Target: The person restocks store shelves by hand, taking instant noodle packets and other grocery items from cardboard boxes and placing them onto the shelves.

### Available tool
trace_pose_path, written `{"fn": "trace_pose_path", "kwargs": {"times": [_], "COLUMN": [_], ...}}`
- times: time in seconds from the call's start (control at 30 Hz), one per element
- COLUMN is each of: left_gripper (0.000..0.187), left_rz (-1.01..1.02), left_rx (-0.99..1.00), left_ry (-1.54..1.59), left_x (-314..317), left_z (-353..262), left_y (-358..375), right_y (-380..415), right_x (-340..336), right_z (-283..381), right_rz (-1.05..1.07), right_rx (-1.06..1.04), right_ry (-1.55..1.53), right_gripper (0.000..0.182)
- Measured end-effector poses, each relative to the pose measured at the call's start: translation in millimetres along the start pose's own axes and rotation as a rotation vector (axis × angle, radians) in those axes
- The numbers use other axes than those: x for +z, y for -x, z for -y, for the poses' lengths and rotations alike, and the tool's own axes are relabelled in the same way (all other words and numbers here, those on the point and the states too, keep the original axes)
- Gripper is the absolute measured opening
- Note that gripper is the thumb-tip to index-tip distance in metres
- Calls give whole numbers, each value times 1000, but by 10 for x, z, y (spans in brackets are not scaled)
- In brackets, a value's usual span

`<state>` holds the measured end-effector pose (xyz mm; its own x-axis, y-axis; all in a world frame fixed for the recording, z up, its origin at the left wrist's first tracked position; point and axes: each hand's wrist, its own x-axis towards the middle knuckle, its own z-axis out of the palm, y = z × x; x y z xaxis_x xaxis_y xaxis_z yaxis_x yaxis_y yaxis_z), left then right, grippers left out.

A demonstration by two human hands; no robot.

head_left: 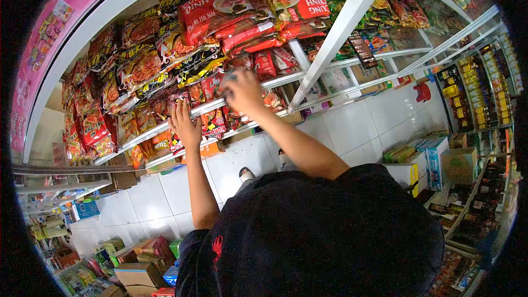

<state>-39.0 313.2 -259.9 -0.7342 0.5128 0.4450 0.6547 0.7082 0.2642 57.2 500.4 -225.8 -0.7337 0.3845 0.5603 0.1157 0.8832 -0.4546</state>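
My left hand (pixel 185 125) rests at the white front rail (pixel 135 142) of a shelf, its fingers stretched out and somewhat apart, holding nothing. To its right, my right hand (pixel 245 94) is bent over the same rail and smeared by motion. Under its fingers shows a dark grey cloth-like wad (pixel 227 92), too blurred to name surely. Behind both hands, noodle packets fill the shelf: black-and-yellow ones (pixel 201 71), red ones (pixel 201 14) higher up, and red ones (pixel 91 124) at the left. More packets (pixel 212 124) stand below the rail.
A slanting white frame post (pixel 341 38) rises right of my right hand. White floor tiles (pixel 352 115) lie below the shelf. Cardboard boxes (pixel 459 165) stand at the right, and more boxes (pixel 137 278) at the lower left. Shelves of bottles (pixel 473 91) line the right side.
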Motion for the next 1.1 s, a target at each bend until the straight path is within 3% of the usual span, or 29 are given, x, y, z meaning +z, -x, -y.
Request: {"fn": "trace_pose_path", "kwargs": {"times": [0.1, 0.17, 0.3, 0.37, 0.43, 0.5, 0.6, 0.67, 0.7, 0.8, 0.87, 0.93, 1.0, 1.03, 1.1], "left_gripper": [71, 71, 70, 70, 69, 67, 67, 67, 67, 68, 69, 76, 76, 70, 65], "left_rz": [3, 5, -9, -16, -1, -4, -3, 17, 15, 21, -24, 13, 29, 42, 54], "left_rx": [3, 3, 0, 3, 3, 14, 27, 13, 9, -27, 264, 390, 342, 381, 414], "left_ry": [0, 8, -7, -8, -19, -12, -9, 23, 25, 59, 509, 530, 657, 558, 465], "left_x": [5, -1, -11, -19, -18, -4, -5, -41, -62, -98, -119, -151, -51, -21, 4], "left_z": [13, 9, -17, -24, -16, 13, 42, 14, -17, -196, -547, -966, -1084, -1104, -1084], "left_y": [-1, 1, -4, -2, -6, 1, -1, -4, -4, -51, -126, -217, -293, -348, -369], "right_y": [-49, -79, -104, -98, -12, 20, -49, -68, -51, -43, -58, -69, -111, -69, 58], "right_x": [-196, -372, -585, -374, -139, -160, -334, -552, -661, -488, -245, -88, -185, -208, -275], "right_z": [10, -402, -778, -519, -130, 121, -358, -831, -884, -705, -292, -5, 49, -21, -190], "right_rz": [179, 40, -129, -71, -31, 151, 63, -67, -88, -53, 65, 136, 240, 241, 58], "right_rx": [42, -10, 223, 210, 61, -5, -33, 87, 257, 211, 229, 265, 354, 352, 373], "right_ry": [-83, -32, 200, 168, 79, 13, -36, 16, 155, 169, 159, -187, -753, -753, -1086], "right_gripper": [28, 27, 29, 29, 30, 32, 27, 26, 28, 34, 41, 37, 39, 39, 44]}}
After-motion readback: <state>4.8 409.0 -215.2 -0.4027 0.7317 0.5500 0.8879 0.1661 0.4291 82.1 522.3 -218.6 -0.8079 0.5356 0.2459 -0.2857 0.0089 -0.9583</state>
